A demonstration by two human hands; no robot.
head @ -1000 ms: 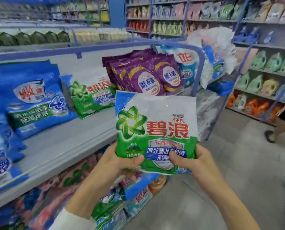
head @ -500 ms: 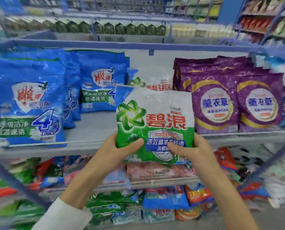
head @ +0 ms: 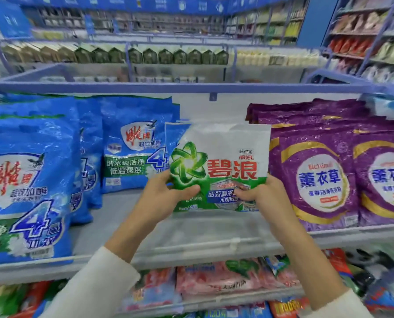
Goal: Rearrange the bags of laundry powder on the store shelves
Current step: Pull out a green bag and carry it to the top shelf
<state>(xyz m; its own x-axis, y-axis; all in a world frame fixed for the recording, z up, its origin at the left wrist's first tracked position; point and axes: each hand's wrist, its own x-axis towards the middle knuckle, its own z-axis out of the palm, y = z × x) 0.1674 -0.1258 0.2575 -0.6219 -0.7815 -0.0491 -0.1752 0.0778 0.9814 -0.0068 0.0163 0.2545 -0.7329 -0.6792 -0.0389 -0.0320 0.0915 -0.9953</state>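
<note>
A white-and-green Ariel laundry powder bag (head: pixel 221 161) is held upright over the grey shelf (head: pixel 191 239), in the gap between blue and purple bags. My left hand (head: pixel 166 196) grips its lower left corner and my right hand (head: pixel 262 196) grips its lower right corner. Behind it, the top of another bag of the same kind (head: pixel 175 131) peeks out. Large blue powder bags (head: pixel 30 175) stand to the left, with a further blue bag (head: pixel 134 143) behind. Purple lavender bags (head: pixel 317 171) stand to the right.
The lower shelf holds pink bags (head: pixel 214 278) and other mixed packs. A blue rail (head: pixel 191 87) runs along the top of the shelf back. Farther aisles with bottles and boxes (head: pixel 145 53) fill the background.
The view has turned to face the shelf squarely. Both hands have carried the Ariel bag forward over the shelf, into the gap between the blue and purple bags.
</note>
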